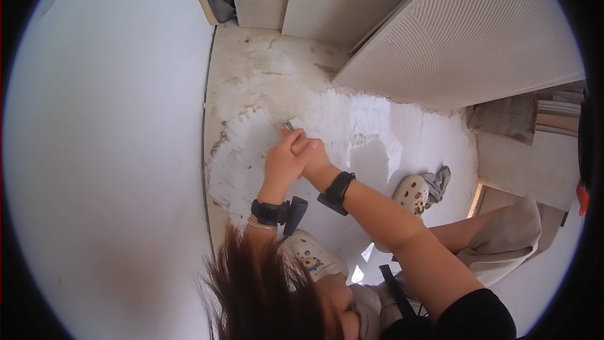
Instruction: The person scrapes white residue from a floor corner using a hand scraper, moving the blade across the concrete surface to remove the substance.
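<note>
Both hands are together just above the floor point(255, 146), which has cleaned white areas and a crust of beige, dusty residue. My right hand point(317, 157) is closed around a small tool, perhaps a scraper point(289, 126). Only a short metal-looking bit of it shows past the fingers; the rest is hidden. My left hand point(279, 165) wraps over the right one, its fingers pressed against the same grip. The tool's tip points toward the residue ahead; whether it touches the floor I cannot tell.
A white wall point(108, 127) runs along the left. Large boards with ridged backs point(472, 33) lean ahead and to the right. A grey cloth point(438, 184) lies beside my right clog point(411, 193). Smaller tile pieces point(507, 115) are stacked at the far right.
</note>
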`<act>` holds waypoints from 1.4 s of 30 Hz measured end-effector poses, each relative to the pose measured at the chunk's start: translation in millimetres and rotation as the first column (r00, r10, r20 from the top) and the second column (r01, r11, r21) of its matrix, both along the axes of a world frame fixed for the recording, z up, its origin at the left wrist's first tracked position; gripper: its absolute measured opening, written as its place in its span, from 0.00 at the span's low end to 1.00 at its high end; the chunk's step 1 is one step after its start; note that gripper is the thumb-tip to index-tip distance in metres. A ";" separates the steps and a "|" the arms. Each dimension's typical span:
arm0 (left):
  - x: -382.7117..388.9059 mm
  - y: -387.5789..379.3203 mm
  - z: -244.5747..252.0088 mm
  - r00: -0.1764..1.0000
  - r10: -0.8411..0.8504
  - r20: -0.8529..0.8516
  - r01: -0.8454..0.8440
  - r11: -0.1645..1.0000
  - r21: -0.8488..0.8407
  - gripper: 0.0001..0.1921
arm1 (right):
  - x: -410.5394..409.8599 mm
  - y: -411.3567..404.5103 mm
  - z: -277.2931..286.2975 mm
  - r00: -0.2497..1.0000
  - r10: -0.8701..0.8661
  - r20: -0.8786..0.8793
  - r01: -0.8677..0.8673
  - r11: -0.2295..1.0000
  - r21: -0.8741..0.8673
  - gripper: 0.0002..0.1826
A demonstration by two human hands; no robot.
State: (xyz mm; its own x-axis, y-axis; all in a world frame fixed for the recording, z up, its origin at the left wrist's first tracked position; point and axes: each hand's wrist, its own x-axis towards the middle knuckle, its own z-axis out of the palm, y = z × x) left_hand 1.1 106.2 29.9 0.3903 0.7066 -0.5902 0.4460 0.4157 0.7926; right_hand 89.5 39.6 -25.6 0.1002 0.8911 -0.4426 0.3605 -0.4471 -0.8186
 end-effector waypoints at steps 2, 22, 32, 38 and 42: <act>-1.1 -9.1 2.7 0.992 -0.125 -0.017 0.123 0.990 -0.061 0.24 | -1.9 -7.1 9.6 0.987 -0.128 -0.094 0.126 0.992 -0.032 0.30; -6.6 -29.9 -14.2 0.974 -0.219 -0.049 0.224 0.964 0.142 0.23 | 12.0 -2.2 32.5 0.664 0.416 0.622 -0.516 0.856 -0.022 0.33; -6.6 2.7 -26.1 0.980 -0.196 -0.019 0.196 0.956 0.219 0.23 | 5.5 24.9 2.3 0.775 0.352 0.525 -0.458 0.885 0.083 0.35; -8.2 -24.2 -24.2 0.987 -0.152 -0.049 0.160 0.950 0.267 0.23 | 10.6 5.0 -2.5 0.816 0.389 0.427 -0.483 0.865 0.137 0.33; -8.7 20.3 -28.1 0.998 -0.047 -0.036 0.056 0.958 0.280 0.23 | 6.0 55.8 4.3 0.674 0.383 0.632 -0.546 0.834 0.077 0.31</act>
